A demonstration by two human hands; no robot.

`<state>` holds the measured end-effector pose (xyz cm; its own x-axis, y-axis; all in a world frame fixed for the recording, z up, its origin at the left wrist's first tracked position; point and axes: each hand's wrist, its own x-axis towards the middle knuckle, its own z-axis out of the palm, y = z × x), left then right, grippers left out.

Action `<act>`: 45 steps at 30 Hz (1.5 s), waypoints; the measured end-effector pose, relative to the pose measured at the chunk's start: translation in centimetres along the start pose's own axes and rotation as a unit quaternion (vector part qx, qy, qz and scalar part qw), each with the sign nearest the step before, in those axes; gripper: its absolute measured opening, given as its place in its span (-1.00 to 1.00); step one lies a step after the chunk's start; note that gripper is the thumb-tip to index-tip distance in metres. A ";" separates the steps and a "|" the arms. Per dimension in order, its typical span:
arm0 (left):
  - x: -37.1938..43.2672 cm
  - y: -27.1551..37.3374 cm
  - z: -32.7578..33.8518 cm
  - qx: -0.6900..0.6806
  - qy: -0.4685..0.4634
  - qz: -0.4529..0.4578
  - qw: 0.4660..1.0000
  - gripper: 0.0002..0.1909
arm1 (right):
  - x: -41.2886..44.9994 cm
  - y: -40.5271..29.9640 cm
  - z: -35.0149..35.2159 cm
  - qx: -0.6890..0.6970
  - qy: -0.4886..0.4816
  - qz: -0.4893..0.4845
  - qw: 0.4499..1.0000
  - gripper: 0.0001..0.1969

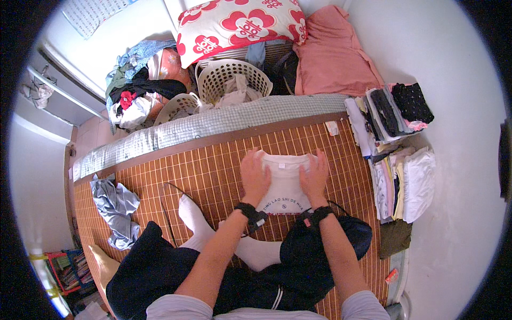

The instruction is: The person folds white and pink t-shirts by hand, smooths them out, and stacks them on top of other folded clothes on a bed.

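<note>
A pale T-shirt [283, 188] with printed lettering lies folded narrow on the bamboo mat [220, 168], its collar pointing away from me. On its left shoulder edge rests my left hand [256, 176], and my right hand [314, 176] is at the opposite shoulder edge. Fingers of both hands point away from me; whether they pinch the fabric is unclear. Each wrist wears a black band with a cable. My crossed legs, in dark trousers and white socks, are just below the shirt.
Folded clothes [400, 180] are stacked along the right wall. A crumpled grey garment [118, 212] lies left on the mat. Beyond the rolled quilt edge [224, 114] stand a white laundry basket [204, 82], a heap of clothes [140, 88], a patterned pillow [244, 28] and a pink cloth [334, 56].
</note>
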<state>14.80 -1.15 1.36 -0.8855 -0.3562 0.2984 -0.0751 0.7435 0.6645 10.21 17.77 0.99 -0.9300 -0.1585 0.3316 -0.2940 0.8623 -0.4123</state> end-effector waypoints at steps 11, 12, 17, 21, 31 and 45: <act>-1.6 -0.6 0.3 0.108 -0.124 0.063 0.984 -0.41 | -1.9 3.8 0.6 0.024 0.015 0.086 0.996 -0.45; -1.8 -1.1 -0.2 0.071 -0.084 -0.042 0.993 -0.41 | -1.8 3.8 -0.3 0.026 0.014 0.086 0.996 -0.45; -0.6 -2.0 0.1 0.011 -0.089 -0.202 0.975 -0.40 | -2.0 6.1 0.2 0.303 -0.082 0.380 0.870 -0.51; 2.4 -1.0 1.0 0.038 -0.179 -0.252 0.950 -0.36 | -0.5 8.0 3.5 0.234 -0.136 0.383 0.883 -0.61; 5.2 -0.7 -0.9 -0.447 -0.299 -0.315 0.782 -0.66 | 0.5 3.7 0.2 0.470 -0.108 0.285 0.828 -0.69; 14.3 29.0 -2.0 -0.375 -0.367 0.095 0.846 -0.60 | -0.1 7.6 -27.1 0.547 0.198 0.308 0.752 -0.72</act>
<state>0.92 14.21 26.31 -0.9158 0.3813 0.1264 0.1692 0.0807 0.9823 14.07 37.38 20.83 -0.8892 0.4518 -0.0716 -0.0407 -0.2340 -0.9714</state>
